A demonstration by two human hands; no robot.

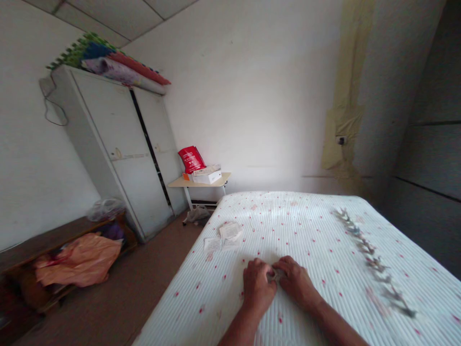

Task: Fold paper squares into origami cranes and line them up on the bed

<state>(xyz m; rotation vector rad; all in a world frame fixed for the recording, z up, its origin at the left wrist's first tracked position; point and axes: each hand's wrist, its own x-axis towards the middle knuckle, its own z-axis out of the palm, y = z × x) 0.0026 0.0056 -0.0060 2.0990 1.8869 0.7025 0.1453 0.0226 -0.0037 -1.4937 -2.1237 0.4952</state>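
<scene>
My left hand and my right hand are close together over the white bedspread with red spots. Between my curled fingers is a small greyish-brown object, mostly hidden, its kind unclear; both hands grip it. Ahead and to the left, several printed paper slips lie on the bedspread. Along the right side of the bed runs a row of small, blurred, greyish-brown items, spaced out in a slanting line.
A small table holds a red bag and a white box beyond the bed. A grey cabinet stands at left. Orange cloth lies in a low wooden unit.
</scene>
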